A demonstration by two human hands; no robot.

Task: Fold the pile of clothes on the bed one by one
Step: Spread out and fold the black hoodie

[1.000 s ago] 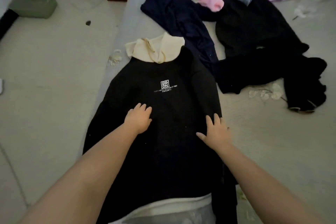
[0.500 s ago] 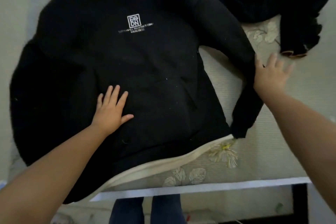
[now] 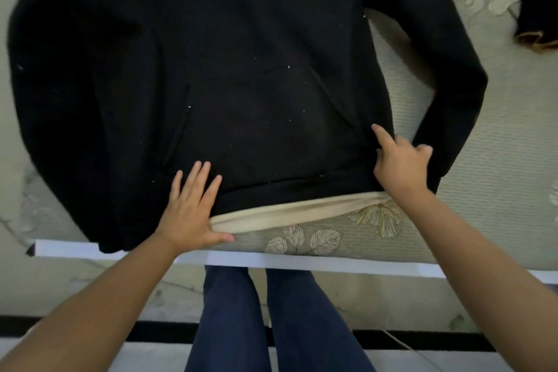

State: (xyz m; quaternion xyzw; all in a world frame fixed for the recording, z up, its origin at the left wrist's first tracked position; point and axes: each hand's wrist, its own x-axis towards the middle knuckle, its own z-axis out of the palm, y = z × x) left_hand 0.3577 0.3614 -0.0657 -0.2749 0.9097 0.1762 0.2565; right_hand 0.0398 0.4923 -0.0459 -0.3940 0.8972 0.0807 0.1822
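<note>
A black hoodie [image 3: 241, 69] with a white chest logo lies front up and spread flat on the bed [image 3: 498, 166]. Its cream inner hem [image 3: 287, 214] shows along the near edge. My left hand [image 3: 190, 208] rests flat on the hem at the lower left, fingers straight and thumb on the cream band. At the hem's right corner, my right hand [image 3: 401, 166] has its index finger straight on the fabric and its other fingers curled over the side edge. The right sleeve [image 3: 447, 84] lies just beside that hand. The hood is out of frame.
Another dark garment [image 3: 537, 9] lies at the top right of the patterned mattress. The bed's white front edge [image 3: 302, 261] runs right below the hem, with my legs [image 3: 271, 311] in blue trousers against it. The hoodie's left sleeve hangs toward the bed's left side.
Both hands slid down the hoodie to its bottom hem. My right hand left the sleeve and came to the hem's right corner. The view tilted down and closer.
</note>
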